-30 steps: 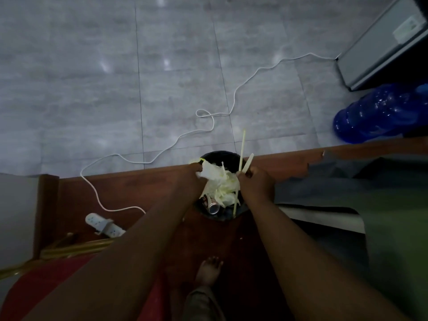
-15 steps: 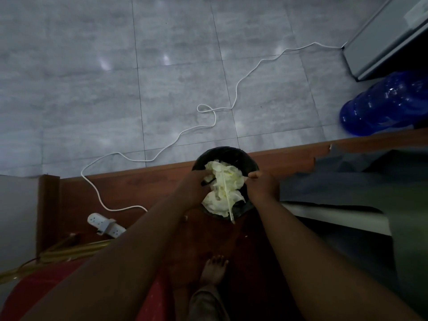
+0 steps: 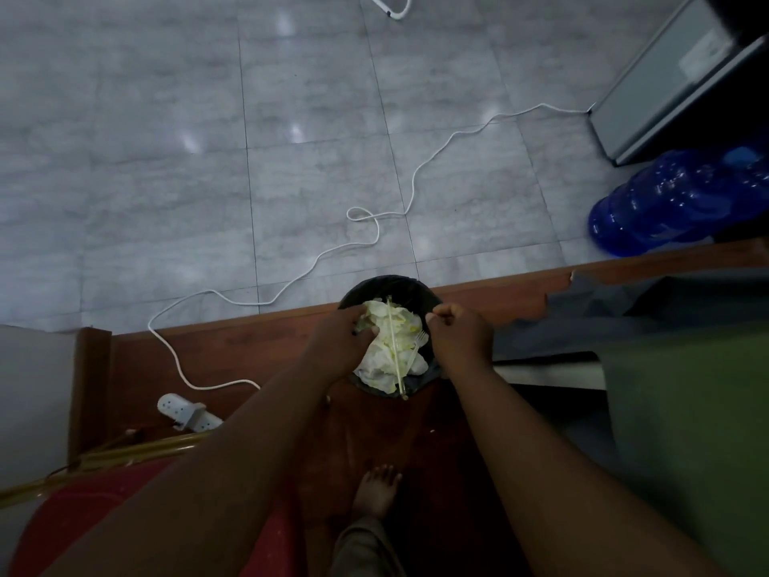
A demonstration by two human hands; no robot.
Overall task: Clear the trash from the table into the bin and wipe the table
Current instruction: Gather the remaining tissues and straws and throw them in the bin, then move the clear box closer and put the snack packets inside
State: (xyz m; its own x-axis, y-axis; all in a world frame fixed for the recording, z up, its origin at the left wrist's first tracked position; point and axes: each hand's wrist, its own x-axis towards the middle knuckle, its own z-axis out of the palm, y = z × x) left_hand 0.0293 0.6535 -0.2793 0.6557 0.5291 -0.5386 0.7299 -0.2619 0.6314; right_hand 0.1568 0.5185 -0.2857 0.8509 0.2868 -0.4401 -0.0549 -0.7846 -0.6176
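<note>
Crumpled white paper wad (image 3: 376, 362) and long pale straw (image 3: 396, 347), in my hands above a second ago, now down inside round black plastic bin (image 3: 399, 285). Left hand (image 3: 337, 341) fingers grasping wad, pressing it in. Right hand (image 3: 457, 335) fingers curled at rim, grasp unclear. Trash nearly binned; wiping not yet begun.

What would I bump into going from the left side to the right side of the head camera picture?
Power strip → left hand → paper in the bin → right hand → blue bottle
</note>
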